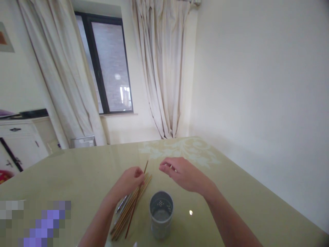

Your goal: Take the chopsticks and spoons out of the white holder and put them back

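Observation:
My left hand [134, 177] is closed in a pinch around a thin dark brown chopstick [132, 216], which slants over a bundle of wooden chopsticks [123, 219] on the table. Silvery metal utensils [122, 203] lie along the bundle's left side, partly hidden by my wrist. To the right of the bundle stands an upright grey utensil holder [161, 226], with small holes in its wall and nothing visible inside. Beyond the holder and to its right, my right hand [177, 171] hovers with curled fingers, thumb tip close to the fingertips. No object shows in it.
The pale green table [246, 202] has a white floral pattern at its far corner. A wall [262, 85] runs along its right side. Curtains [164, 68] and a window [113, 65] are behind it. A white cabinet [23, 140] stands at the left. A pixelated patch covers the lower left.

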The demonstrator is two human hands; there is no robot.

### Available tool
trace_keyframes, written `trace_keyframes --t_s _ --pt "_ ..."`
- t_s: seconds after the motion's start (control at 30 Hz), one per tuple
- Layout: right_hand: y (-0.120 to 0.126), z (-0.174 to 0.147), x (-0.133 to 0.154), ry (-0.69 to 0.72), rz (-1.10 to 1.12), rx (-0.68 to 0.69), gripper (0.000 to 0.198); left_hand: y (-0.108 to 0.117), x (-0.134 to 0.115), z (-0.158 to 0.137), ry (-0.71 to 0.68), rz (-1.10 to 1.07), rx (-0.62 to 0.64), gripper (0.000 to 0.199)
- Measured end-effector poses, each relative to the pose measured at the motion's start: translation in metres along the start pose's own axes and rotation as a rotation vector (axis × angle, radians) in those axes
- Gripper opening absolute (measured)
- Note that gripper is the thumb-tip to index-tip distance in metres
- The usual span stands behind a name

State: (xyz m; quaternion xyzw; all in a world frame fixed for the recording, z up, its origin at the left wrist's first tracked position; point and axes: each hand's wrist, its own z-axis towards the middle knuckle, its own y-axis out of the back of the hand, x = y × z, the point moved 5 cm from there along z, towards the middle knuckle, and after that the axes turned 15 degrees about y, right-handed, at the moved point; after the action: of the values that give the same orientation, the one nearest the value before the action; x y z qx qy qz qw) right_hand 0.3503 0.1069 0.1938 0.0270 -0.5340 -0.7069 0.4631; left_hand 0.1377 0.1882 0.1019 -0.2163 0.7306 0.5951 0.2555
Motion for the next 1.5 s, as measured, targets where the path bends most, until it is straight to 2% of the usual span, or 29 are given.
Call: trace_keyframes --t_s 0.1,0.17,0.27,0.33,0.43,0.53,0.6,0.67,0.73,0.8,0.9,1.0,1.13,1.33,1.5 --pt "0.016 0.004 0.008 0.038 0.097 -0.251 0.037 0.036 -0.028 -0.030 -0.161 -0.382 0.032 0.030" --pt "0.016 0.005 0.017 0.059 0.245 -0.365 0.029 0.052 -0.054 -0.060 -0.298 -0.492 -0.048 0.029" --pt "0.011 0.004 0.034 0.112 0.488 -0.462 0.026 0.053 -0.091 -0.103 -0.435 -0.485 -0.119 0.021" --pt "0.013 0.002 0.041 0.149 0.605 -0.515 0.022 0.048 -0.106 -0.118 -0.480 -0.468 -0.138 0.019" --pt "0.029 -0.006 0.042 0.170 0.670 -0.628 0.021 0.046 -0.105 -0.110 -0.467 -0.443 -0.182 0.024" --pt "0.054 -0.017 0.034 0.145 0.598 -0.709 0.021 0.043 -0.077 -0.073 -0.350 -0.361 -0.229 0.032" --pt "0.064 -0.021 0.030 0.115 0.531 -0.681 0.020 0.029 -0.051 -0.042 -0.237 -0.176 -0.200 0.027" --pt "0.064 -0.022 0.027 0.077 0.479 -0.606 0.018 0.005 -0.025 -0.015 -0.108 0.108 -0.091 0.015" --pt "0.054 -0.018 0.026 0.042 0.426 -0.511 0.017 -0.017 -0.004 0.000 -0.009 0.336 -0.030 0.011" --pt "0.038 -0.011 0.025 0.015 0.364 -0.385 0.014 -0.032 0.009 0.007 0.054 0.438 -0.027 0.015" --pt "0.008 0.000 0.021 -0.007 0.310 -0.167 0.009 -0.043 0.017 0.009 0.109 0.485 -0.045 0.018" --pt "-0.013 0.006 0.011 -0.031 0.276 -0.065 0.012 -0.047 0.020 0.008 0.137 0.526 -0.056 0.017" --pt "-0.024 0.008 -0.001 -0.084 0.184 -0.053 0.010 -0.047 0.021 0.008 0.146 0.546 -0.062 0.016" --pt "-0.027 0.008 -0.006 -0.125 0.173 -0.045 0.006 -0.050 0.017 0.005 0.154 0.538 -0.072 0.019" --pt "-0.026 0.006 -0.014 -0.198 0.068 -0.033 0.015 -0.045 0.012 0.009 0.113 0.449 -0.086 0.017"
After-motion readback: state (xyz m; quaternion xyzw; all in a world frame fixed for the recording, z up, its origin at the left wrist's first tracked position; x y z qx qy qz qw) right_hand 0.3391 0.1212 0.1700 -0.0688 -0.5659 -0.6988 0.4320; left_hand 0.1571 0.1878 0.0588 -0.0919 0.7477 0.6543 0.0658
